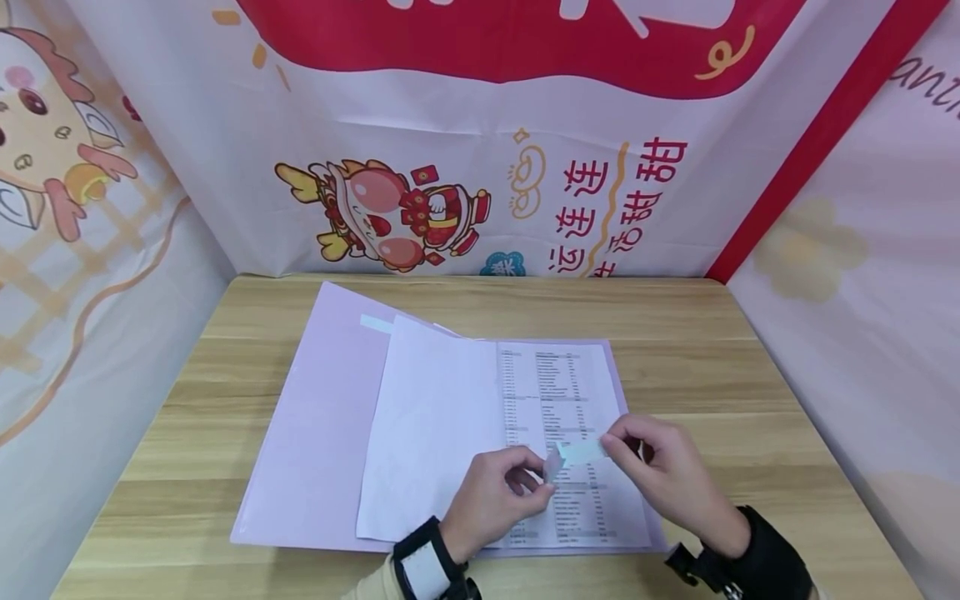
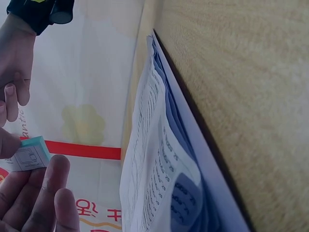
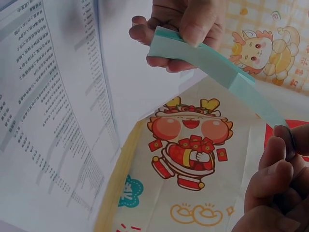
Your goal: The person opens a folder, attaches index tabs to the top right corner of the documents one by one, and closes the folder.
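Note:
My left hand (image 1: 498,496) pinches a small pad of pale teal sticky notes (image 3: 169,47) over the printed page. In the left wrist view, the pad's white backing (image 2: 30,158) carries a printed line drawing. A narrow teal sticky note (image 1: 581,452) stretches from the pad to my right hand (image 1: 671,475), whose thumb and finger pinch its far end. Below both hands lies an open lilac folder (image 1: 300,450) with a printed sheet (image 1: 525,417) on its right side. A blank white page (image 1: 431,433) is turned to the left.
A pale strip (image 1: 375,323) sticks out at the top of the turned page, against the folder's left cover. The folder lies on a wood-grain table (image 1: 172,450). Printed cloths (image 1: 420,108) hang behind and along both sides of the table.

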The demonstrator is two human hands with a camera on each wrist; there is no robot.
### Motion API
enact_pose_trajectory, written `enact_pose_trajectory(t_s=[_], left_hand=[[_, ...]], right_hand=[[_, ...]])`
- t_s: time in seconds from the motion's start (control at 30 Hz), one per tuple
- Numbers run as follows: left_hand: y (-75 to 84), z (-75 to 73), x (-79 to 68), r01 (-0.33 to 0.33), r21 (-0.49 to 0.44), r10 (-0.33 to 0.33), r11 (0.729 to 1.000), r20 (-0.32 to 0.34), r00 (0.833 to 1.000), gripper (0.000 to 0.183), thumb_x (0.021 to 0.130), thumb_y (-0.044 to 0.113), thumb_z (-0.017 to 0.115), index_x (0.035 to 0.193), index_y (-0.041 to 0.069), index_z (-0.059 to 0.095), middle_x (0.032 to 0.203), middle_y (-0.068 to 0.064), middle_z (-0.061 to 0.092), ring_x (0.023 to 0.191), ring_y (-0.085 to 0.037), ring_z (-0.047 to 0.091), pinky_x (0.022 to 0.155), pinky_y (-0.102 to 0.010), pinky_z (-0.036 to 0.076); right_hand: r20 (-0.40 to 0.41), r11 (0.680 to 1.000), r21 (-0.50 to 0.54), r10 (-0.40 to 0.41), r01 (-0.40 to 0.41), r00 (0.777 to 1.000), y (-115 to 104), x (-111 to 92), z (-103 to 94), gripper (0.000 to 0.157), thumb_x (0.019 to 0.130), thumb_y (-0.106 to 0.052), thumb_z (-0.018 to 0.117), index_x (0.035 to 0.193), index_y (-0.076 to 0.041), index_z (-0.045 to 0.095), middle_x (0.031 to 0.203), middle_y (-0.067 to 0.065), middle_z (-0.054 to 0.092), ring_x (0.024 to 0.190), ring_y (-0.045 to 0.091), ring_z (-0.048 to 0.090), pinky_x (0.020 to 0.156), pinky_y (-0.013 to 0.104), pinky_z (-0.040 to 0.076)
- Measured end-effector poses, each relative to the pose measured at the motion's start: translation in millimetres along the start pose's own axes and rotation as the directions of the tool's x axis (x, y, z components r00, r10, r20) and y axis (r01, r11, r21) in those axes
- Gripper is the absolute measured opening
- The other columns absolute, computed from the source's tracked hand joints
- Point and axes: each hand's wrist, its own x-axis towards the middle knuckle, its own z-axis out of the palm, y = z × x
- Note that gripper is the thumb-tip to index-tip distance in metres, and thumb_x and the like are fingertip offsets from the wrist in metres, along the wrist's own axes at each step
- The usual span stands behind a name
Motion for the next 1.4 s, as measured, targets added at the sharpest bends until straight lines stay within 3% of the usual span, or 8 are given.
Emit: enact_pose_trajectory(t_s=[0.67, 1.1, 1.4], left_hand=[[-3.1, -0.2, -1.7, 0.011, 0.003, -0.011, 1.0, 0.018, 1.0, 0.01, 0.082, 0.021, 0.071, 0.09, 0.017, 0.067, 0.086, 0.005, 0.068, 0.071, -0.004, 0.064, 0.061, -0.023, 0.052], [-2.5, -0.4, -2.6, 0.03, 0.014, -0.031, 0.999, 0.023, 0.999, 0.011, 0.081, 0.023, 0.072, 0.09, 0.019, 0.067, 0.085, 0.01, 0.066, 0.072, -0.003, 0.063, 0.062, -0.022, 0.052], [-1.9, -0.2, -3.4, 0.055, 0.009, -0.055, 0.998, 0.041, 0.998, 0.015, 0.081, 0.02, 0.071, 0.095, 0.016, 0.067, 0.089, 0.003, 0.067, 0.074, -0.003, 0.063, 0.062, -0.022, 0.052]], right_hand=[[-0.095, 0.999, -0.012, -0.031, 0.03, 0.995, 1, -1, -8.5, 0.02, 0.085, -0.004, 0.066, 0.075, -0.021, 0.062, 0.064, -0.01, 0.05, 0.047, 0.006, 0.038, 0.041, 0.022, 0.033], [-0.1, 1.0, -0.001, 0.015, -0.015, 0.995, 3, -3, -11.0, 0.019, 0.087, -0.006, 0.065, 0.075, -0.021, 0.062, 0.063, -0.008, 0.05, 0.047, 0.007, 0.039, 0.042, 0.021, 0.033], [-0.1, 0.998, -0.023, 0.058, -0.06, 0.993, 10, -4, -11.0, 0.015, 0.088, -0.01, 0.064, 0.077, -0.019, 0.065, 0.064, -0.008, 0.052, 0.05, 0.008, 0.041, 0.044, 0.022, 0.034]])
